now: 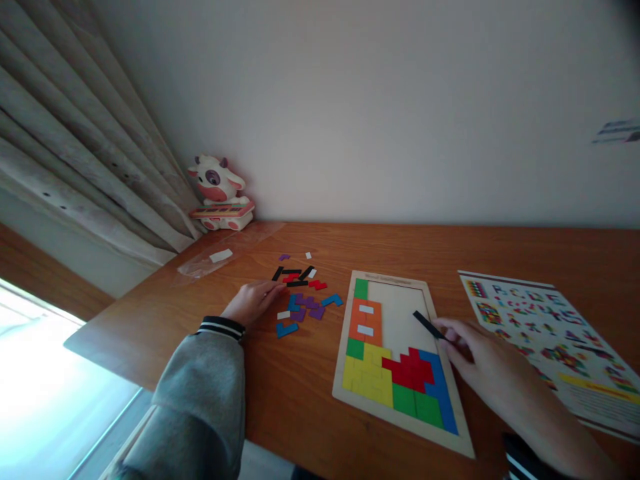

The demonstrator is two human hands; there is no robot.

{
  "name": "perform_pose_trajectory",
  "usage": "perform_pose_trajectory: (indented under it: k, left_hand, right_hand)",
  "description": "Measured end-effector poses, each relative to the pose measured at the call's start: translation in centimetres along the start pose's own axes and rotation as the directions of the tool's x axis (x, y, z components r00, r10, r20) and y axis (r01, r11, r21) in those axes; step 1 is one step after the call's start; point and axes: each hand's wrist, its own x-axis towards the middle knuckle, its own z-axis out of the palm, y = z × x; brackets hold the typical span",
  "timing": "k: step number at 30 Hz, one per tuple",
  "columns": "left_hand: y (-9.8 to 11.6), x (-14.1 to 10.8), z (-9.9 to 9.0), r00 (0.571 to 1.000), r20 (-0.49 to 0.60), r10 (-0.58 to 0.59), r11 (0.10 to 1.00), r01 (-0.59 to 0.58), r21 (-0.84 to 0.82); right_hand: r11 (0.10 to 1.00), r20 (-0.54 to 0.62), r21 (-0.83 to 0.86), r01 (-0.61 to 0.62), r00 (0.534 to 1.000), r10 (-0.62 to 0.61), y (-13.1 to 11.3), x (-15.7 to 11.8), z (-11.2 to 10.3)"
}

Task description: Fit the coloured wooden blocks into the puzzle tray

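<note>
A straight, thin black bar (425, 322) is pinched by the right fingers (453, 327), pale board (395, 300) beside them, and whether the left fingers (269, 288) grip something I cannot tell

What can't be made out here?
In the head view:
Sheet: fine print too small and blurred.
Board: title too small to read.
Wall print: cut off by the right edge.
Black bar: held end partly hidden by the right hand.
Right sleeve: mostly cut off by the bottom edge.

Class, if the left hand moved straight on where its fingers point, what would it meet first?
Probably the nearest black strip, lying just ahead of the left hand; whether the two touch is hard to judge from this view.
</note>
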Motion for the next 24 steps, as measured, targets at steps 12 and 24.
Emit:
perform_pose_trajectory:
  k: [12,24]
  left_hand:
    - [10.0,2.6,5.1,0.974,-0.092,-0.206,0.710,0.084,-0.699]
    - [18.2,2.7,7.6,0.990,-0.036,0.139,0.558,-0.108,-0.823]
  right_hand:
    - [0.989,-0.019,0.129,0.074,0.997,-0.072,-3.7,0.2,-1.3]
    - [0.898,0.075,0.404,0.173,0.972,-0.221,-8.4,-0.6,-2.6]
